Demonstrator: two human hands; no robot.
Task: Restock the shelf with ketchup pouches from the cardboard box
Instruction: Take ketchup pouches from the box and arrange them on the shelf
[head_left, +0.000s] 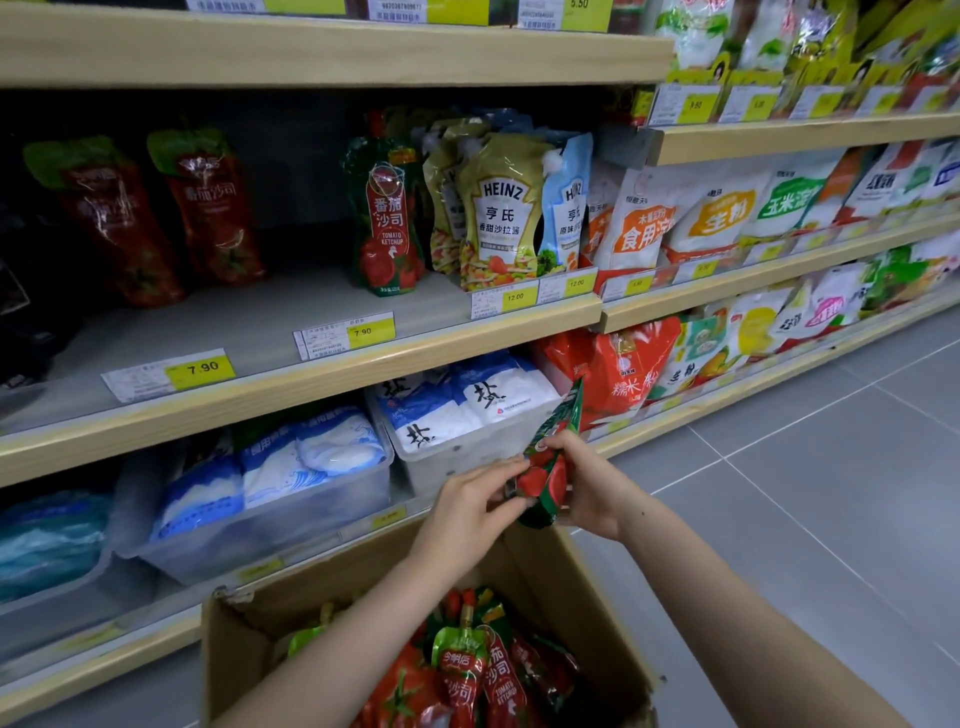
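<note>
A red and green ketchup pouch (551, 457) is held edge-on above the open cardboard box (270, 618). My left hand (470, 512) pinches its lower left side. My right hand (587, 486) grips it from the right. Several more ketchup pouches (467, 670) lie inside the box. On the middle shelf (291, 374) one ketchup pouch (385, 218) stands upright, and two red pouches (208, 208) lean against the back at the left.
Heinz salad dressing pouches (501, 213) stand right of the upright ketchup. Clear bins of salt bags (291, 467) fill the shelf below. Bags of starch (727, 213) line the shelves to the right. Grey floor tiles (831, 493) stretch away on the right.
</note>
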